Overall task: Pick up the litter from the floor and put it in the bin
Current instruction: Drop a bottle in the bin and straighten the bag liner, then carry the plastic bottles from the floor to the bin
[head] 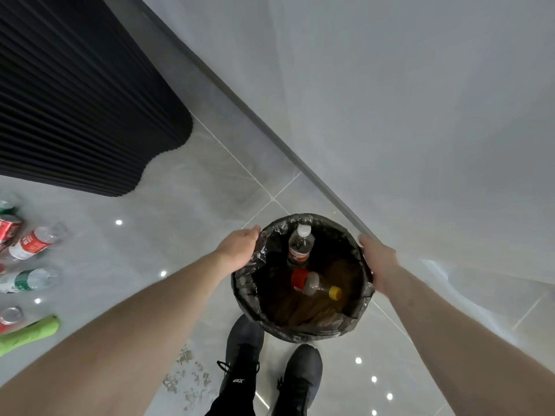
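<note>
Head view. The bin, lined with a black bag, stands on the tiled floor just in front of the person's shoes. The left hand and right hand grasp opposite sides of its rim, fingers curled over the bag edge. Inside lie a clear bottle with a white cap and a bottle with a yellow cap. The remaining litter lies on the floor well to the left: bottles with red and green labels, cans, and a green cloth-like item. Empty plastic bottles are probably light, smooth and easily crushed; the body or neck offers the surest hold. The bin, nearly empty, should lift easily by its rim.
</note>
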The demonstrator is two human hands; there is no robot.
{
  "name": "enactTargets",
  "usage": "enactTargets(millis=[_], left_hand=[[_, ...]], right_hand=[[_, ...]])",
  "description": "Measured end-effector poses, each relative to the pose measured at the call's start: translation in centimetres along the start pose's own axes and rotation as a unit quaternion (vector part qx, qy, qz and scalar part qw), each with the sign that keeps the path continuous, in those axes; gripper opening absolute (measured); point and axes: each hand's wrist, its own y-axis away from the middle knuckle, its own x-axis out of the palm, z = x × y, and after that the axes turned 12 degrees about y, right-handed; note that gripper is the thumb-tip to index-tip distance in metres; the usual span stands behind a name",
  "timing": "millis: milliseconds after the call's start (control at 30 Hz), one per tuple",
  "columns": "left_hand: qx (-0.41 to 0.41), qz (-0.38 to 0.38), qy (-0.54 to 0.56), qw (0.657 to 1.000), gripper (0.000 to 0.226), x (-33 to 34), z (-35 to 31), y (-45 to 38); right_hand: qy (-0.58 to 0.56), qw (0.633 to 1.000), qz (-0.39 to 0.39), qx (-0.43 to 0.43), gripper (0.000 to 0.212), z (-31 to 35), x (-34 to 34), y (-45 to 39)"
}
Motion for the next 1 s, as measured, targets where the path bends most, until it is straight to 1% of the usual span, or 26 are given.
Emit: enactTargets(millis=[33, 100, 133, 167, 200, 267, 333, 367, 400, 467, 567, 600, 633, 667, 700, 733, 767, 833, 900, 1000], left_hand=[[0.015, -0.031, 0.023, 0.999, 0.046, 0.0, 0.8, 1.0], [0.041, -0.098, 0.076, 0.991, 0.033, 0.3, 2.3, 3.5], [0.048, -0.118, 0.091, 0.988, 0.027, 0.5, 2.8, 4.8], [0.044, -0.124, 0.096, 0.987, 0.023, 0.8, 3.3, 5.9], [0.028, -0.121, 0.094, 0.988, 0.021, 1.3, 3.7, 6.7], [-0.019, -0.101, 0.095, 0.990, 0.023, 2.3, 3.9, 7.5], [-0.063, -0.084, 0.149, 0.983, 0.025, 3.1, 3.2, 7.6], [-0.072, -0.083, 0.186, 0.976, 0.024, 3.2, 2.7, 7.4], [-0.071, -0.081, 0.214, 0.971, 0.021, 3.1, 2.2, 7.3], [-0.057, -0.068, 0.234, 0.968, 0.017, 2.8, 1.2, 6.6], [-0.025, -0.045, 0.216, 0.975, 0.025, 1.5, 0.3, 6.2], [-0.020, -0.044, 0.198, 0.979, 0.031, 1.0, 0.3, 6.4], [-0.015, -0.040, 0.180, 0.983, 0.039, 0.5, 0.5, 7.0], [-0.011, -0.040, 0.159, 0.986, 0.049, -0.2, 0.8, 8.1], [-0.004, -0.042, 0.129, 0.991, 0.056, -0.9, 1.4, 9.6], [0.003, -0.042, 0.088, 0.995, 0.060, -1.8, 2.0, 11.5], [0.012, -0.040, 0.038, 0.998, 0.062, -2.7, 3.0, 13.4], [0.026, -0.030, -0.045, 0.998, 0.065, -4.7, 4.9, 17.9], [0.018, -0.032, -0.065, 0.997, 0.066, -6.9, 7.1, 22.9], [-0.006, -0.072, -0.062, 0.995, 0.063, -11.3, 11.0, 30.1]], right_hand=[[-0.006, 0.999, -0.038, -0.008, 0.037, -1.2, -0.1, 1.0], [0.060, 0.992, -0.101, -0.055, 0.038, -3.8, -0.2, 4.0], [0.079, 0.986, -0.116, -0.087, 0.040, -5.0, -0.2, 5.7], [0.085, 0.984, -0.123, -0.099, 0.042, -6.3, 0.0, 6.6], [0.082, 0.985, -0.118, -0.092, 0.045, -7.1, 0.3, 7.5], [0.049, 0.994, -0.089, -0.029, 0.044, -7.3, 1.3, 8.0], [0.008, 0.997, -0.068, 0.023, 0.037, -6.6, 2.1, 7.8], [-0.003, 0.997, -0.066, 0.034, 0.037, -6.0, 2.4, 7.7], [-0.021, 0.997, -0.064, 0.034, 0.040, -5.5, 2.6, 7.3], [-0.070, 0.996, -0.057, 0.017, 0.041, -4.3, 2.4, 6.4], [-0.112, 0.993, -0.029, 0.000, 0.036, -2.6, 1.8, 5.5], [-0.093, 0.995, -0.022, -0.002, 0.033, -2.3, 1.5, 5.7], [-0.049, 0.998, -0.026, -0.008, 0.032, -2.2, 1.4, 6.2], [0.018, 0.998, -0.046, -0.025, 0.035, -2.2, 1.3, 7.2], [0.098, 0.990, -0.075, -0.062, 0.039, -2.4, 1.2, 8.6], [0.179, 0.972, -0.103, -0.111, 0.043, -2.9, 1.1, 10.3], [0.250, 0.946, -0.122, -0.164, 0.047, -3.4, 1.2, 12.2], [0.352, 0.900, -0.113, -0.231, 0.056, -4.3, 1.8, 16.6], [0.413, 0.867, -0.082, -0.266, 0.062, -5.0, 2.9, 21.3], [0.471, 0.822, -0.046, -0.317, 0.064, -5.5, 5.6, 29.0]])
